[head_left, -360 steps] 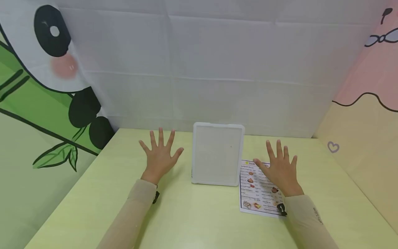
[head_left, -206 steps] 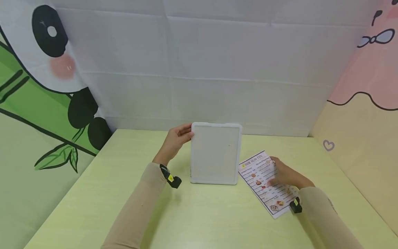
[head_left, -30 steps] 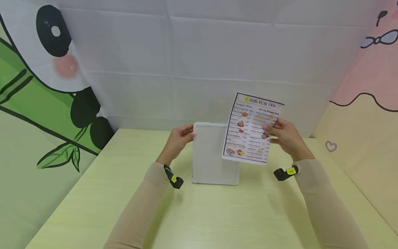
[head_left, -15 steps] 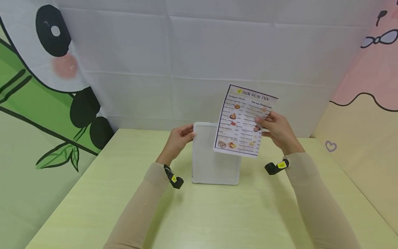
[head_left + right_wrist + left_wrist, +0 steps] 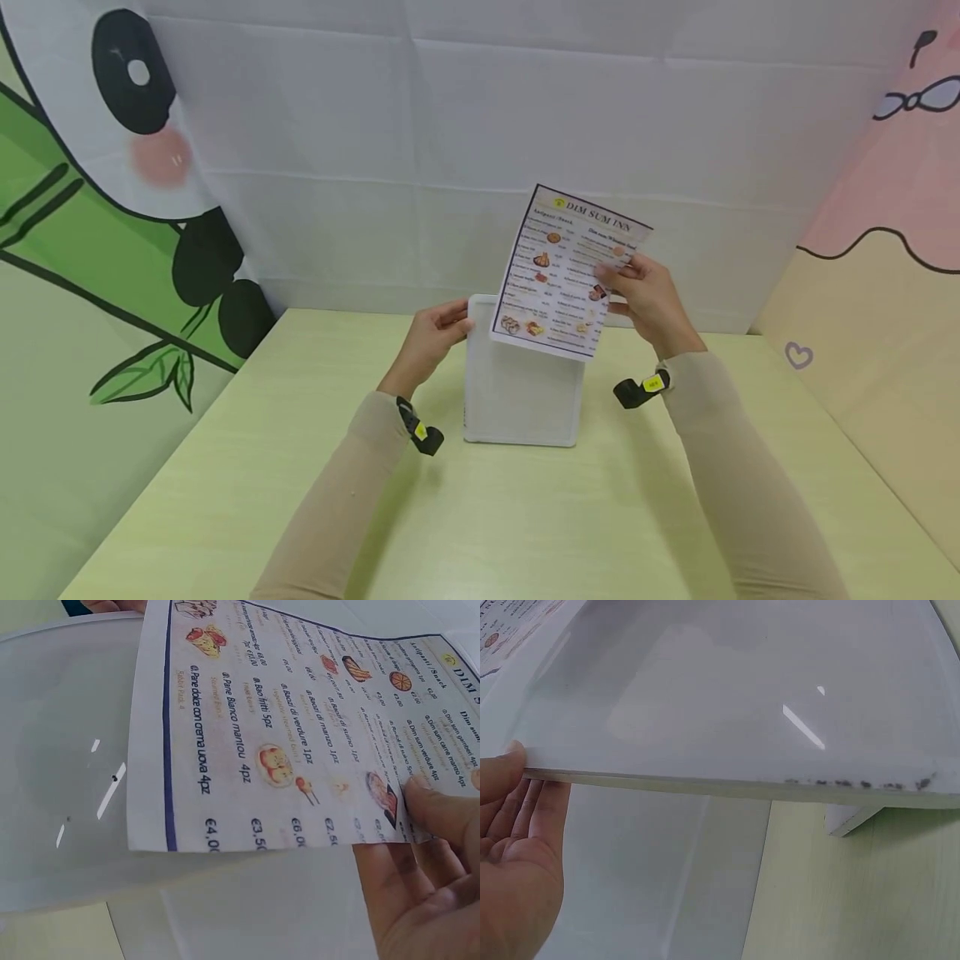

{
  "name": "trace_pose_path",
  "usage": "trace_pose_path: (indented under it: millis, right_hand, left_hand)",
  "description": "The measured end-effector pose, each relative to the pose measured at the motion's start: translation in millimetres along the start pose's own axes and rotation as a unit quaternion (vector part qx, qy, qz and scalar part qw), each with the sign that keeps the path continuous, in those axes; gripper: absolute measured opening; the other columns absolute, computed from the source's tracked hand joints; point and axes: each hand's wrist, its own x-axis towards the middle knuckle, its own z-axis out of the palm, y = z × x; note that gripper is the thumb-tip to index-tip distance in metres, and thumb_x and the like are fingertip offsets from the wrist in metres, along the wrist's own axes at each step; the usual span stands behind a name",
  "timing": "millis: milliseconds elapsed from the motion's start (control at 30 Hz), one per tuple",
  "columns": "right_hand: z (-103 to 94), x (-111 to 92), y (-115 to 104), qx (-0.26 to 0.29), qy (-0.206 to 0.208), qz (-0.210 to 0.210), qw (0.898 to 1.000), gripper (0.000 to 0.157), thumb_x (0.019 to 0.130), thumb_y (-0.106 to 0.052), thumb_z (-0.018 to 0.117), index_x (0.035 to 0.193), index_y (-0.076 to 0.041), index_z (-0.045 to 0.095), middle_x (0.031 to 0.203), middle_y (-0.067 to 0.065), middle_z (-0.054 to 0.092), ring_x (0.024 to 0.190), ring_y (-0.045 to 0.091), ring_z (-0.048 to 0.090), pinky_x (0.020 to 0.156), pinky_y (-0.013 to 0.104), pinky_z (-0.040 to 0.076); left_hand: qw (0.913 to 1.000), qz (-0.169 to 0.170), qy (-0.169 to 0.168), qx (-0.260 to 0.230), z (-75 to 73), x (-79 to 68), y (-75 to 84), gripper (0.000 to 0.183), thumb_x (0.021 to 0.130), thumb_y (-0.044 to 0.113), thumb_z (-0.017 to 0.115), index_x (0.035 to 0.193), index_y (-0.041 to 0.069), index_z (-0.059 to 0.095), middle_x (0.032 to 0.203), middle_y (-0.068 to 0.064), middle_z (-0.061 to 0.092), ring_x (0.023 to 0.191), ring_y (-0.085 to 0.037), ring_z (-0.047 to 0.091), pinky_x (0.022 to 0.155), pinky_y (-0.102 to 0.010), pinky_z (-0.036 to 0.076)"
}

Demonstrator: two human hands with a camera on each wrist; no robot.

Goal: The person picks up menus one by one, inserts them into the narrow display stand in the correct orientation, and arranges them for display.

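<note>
A printed paper menu headed "DIM SUM INN" [image 5: 558, 275] is held up, tilted, by my right hand [image 5: 652, 304]. The thumb lies on its printed face and the fingers are behind its right edge. Its lower part covers the top of a white-framed display stand [image 5: 525, 404] with a glossy front panel. My left hand [image 5: 427, 342] pinches the stand's upper left edge, the thumb in front and fingers behind, also plain in the left wrist view. Dark specks mark that edge. In the right wrist view the menu's bottom edge [image 5: 150, 750] overlaps the stand's panel [image 5: 60, 765].
The stand rests upright on a pale yellow-green table [image 5: 480, 525], with a support foot [image 5: 847, 819] behind it. A white sheet [image 5: 315, 125] hangs at the back. Cartoon-printed sheets flank the table on the left [image 5: 150, 333] and right [image 5: 885, 350].
Earlier the menu lay on the table and both hands were spread. Over the last second my right hand has moved it left and up across the stand's top. The left hand has stayed put.
</note>
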Motion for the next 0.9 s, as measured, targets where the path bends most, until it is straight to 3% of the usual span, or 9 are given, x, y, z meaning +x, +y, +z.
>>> trace_pose_path:
  millis: [333, 567, 900]
  right_hand:
    - [14.2, 6, -5, 0.036, 0.01, -0.003, 0.999, 0.036, 0.09, -0.017, 0.068, 0.125, -0.016, 0.06, 0.101, -0.007, 0.072, 0.076, 0.013, 0.064, 0.064, 0.026, 0.055]
    - [22.8, 11, -7, 0.028, 0.023, -0.002, 0.999, 0.037, 0.091, -0.019, 0.067, 0.127, -0.02, 0.061, 0.112, -0.002, 0.069, 0.081, 0.015, 0.066, 0.066, 0.026, 0.057]
    - [31.6, 17, -11, 0.031, 0.039, -0.005, 0.999, 0.038, 0.09, -0.02, 0.068, 0.128, -0.022, 0.061, 0.115, 0.0, 0.069, 0.083, 0.016, 0.064, 0.067, 0.025, 0.055]
  left_hand:
    - [1.0, -0.008, 0.001, -0.002, -0.2, 1.6, -1.3, 0.046, 0.095, 0.009, 0.06, 0.139, 0.004, 0.05, 0.135, -0.013, 0.057, 0.121, -0.025, 0.058, 0.099, -0.032, 0.052]
    - [1.0, -0.005, 0.001, 0.001, 0.2, 2.4, -2.0, 0.045, 0.095, 0.009, 0.059, 0.139, 0.004, 0.05, 0.134, -0.014, 0.058, 0.121, -0.026, 0.058, 0.1, -0.033, 0.052]
    - [1.0, -0.004, 0.001, 0.005, 0.6, 4.2, -2.3, 0.044, 0.095, 0.006, 0.058, 0.138, 0.001, 0.05, 0.133, -0.018, 0.057, 0.121, -0.029, 0.057, 0.1, -0.036, 0.051]
